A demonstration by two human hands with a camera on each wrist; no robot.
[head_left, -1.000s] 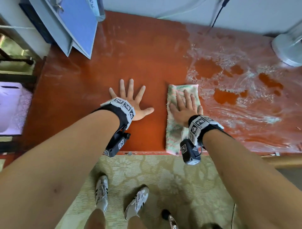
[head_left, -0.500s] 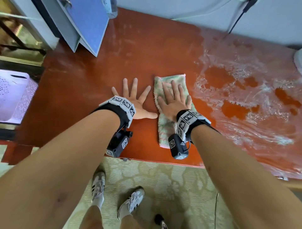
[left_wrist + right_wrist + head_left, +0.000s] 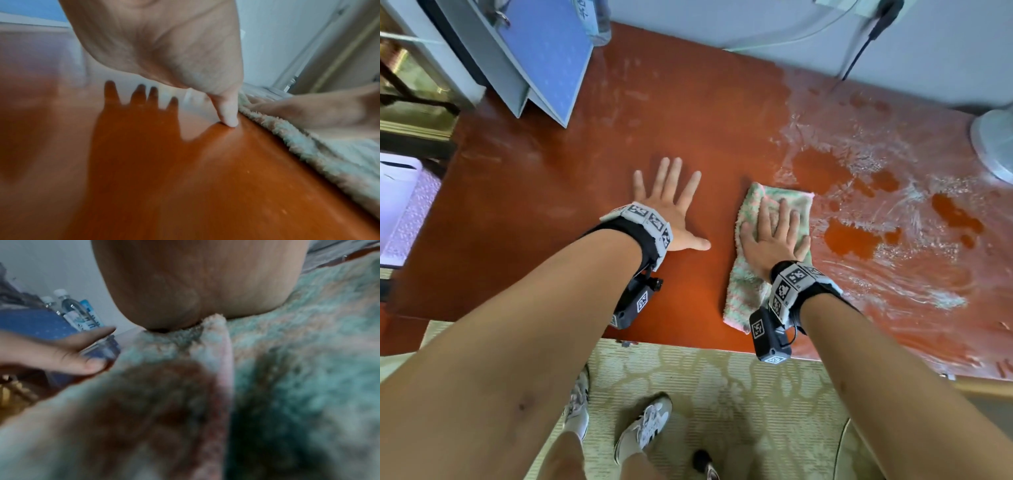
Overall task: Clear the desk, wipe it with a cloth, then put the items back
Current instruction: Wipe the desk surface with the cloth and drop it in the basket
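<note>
A fluffy pink-and-green cloth (image 3: 744, 291) lies folded on the red-brown desk (image 3: 654, 137), near its front edge. My right hand (image 3: 774, 233) presses flat on the cloth's far half, fingers straight. My left hand (image 3: 671, 202) lies flat on the bare desk just left of the cloth, fingers spread, thumb (image 3: 228, 112) pointing toward the cloth (image 3: 308, 149). The right wrist view is filled by my palm and the blurred cloth (image 3: 308, 369). To the right of the cloth, the desk is streaked with whitish wet smears (image 3: 893, 212).
A blue folder (image 3: 544, 51) leans at the desk's back left, with water bottles (image 3: 72, 309) behind it. A white fan base (image 3: 996, 144) stands at the far right. Cables (image 3: 859, 51) run down the wall behind. A pale basket (image 3: 400, 205) stands left of the desk.
My right hand slid the cloth left toward the left hand, then back right to the edge of the wet smears. The left hand has stayed flat in place.
</note>
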